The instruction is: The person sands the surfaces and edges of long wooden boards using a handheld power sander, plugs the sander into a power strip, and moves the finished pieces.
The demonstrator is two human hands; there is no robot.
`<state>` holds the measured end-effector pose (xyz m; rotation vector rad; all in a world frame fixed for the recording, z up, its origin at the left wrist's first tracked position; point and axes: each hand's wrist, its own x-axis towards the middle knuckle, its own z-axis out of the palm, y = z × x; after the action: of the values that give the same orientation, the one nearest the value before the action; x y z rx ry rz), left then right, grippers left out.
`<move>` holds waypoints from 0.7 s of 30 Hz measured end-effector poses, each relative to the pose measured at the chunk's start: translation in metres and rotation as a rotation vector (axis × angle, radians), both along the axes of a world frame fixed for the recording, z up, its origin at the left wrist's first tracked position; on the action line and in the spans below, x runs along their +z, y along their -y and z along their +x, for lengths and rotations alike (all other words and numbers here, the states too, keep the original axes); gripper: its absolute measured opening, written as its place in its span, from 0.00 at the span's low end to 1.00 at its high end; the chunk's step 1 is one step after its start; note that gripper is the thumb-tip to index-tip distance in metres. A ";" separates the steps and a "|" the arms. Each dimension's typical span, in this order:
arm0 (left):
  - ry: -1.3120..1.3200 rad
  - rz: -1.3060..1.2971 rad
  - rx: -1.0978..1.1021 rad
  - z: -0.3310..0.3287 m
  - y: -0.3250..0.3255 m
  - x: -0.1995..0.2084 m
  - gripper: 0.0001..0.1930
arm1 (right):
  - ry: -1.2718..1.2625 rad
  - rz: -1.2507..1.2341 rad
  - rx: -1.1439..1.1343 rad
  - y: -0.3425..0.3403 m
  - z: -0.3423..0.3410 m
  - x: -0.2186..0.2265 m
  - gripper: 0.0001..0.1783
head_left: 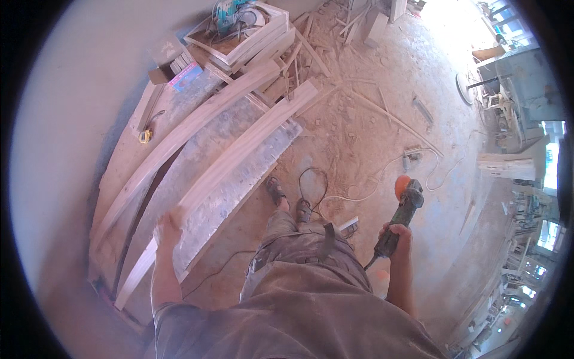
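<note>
My right hand [400,238] is closed round the dark body of an angle grinder [399,216]. The orange disc [402,186] at its head points away from me, off to the right of my body. My left hand [167,230] grips a long pale wooden board [242,143] near its lower part, the fingers bent over its edge. That board lies slantwise on a worn, paint-flecked workbench [218,206]. Beyond it, a second long board [179,136] lies roughly alongside.
A yellow tape measure [144,136] sits by the wall. At the back, a wooden crate [258,45] holds a teal circular saw [230,17]. Wood scraps [305,51] and dust cover the floor, where a pale cable [359,196] winds. Wooden pieces [508,166] are stacked at right.
</note>
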<state>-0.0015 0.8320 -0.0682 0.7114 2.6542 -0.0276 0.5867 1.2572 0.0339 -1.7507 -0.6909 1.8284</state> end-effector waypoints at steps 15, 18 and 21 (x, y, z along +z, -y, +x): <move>0.005 0.040 -0.104 0.018 -0.072 -0.072 0.36 | 0.130 0.025 0.310 -0.061 -0.153 -0.015 0.19; 0.054 0.167 -0.163 0.038 -0.185 -0.046 0.42 | 0.181 0.037 0.394 -0.072 -0.171 -0.029 0.20; 0.233 -0.056 -0.157 0.019 -0.224 -0.048 0.48 | 0.245 0.066 0.478 -0.088 -0.177 -0.045 0.22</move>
<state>0.0174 1.0558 -0.1164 0.8486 2.3636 -0.0578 0.4101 1.3457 -0.0110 -1.9005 -1.3487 1.8665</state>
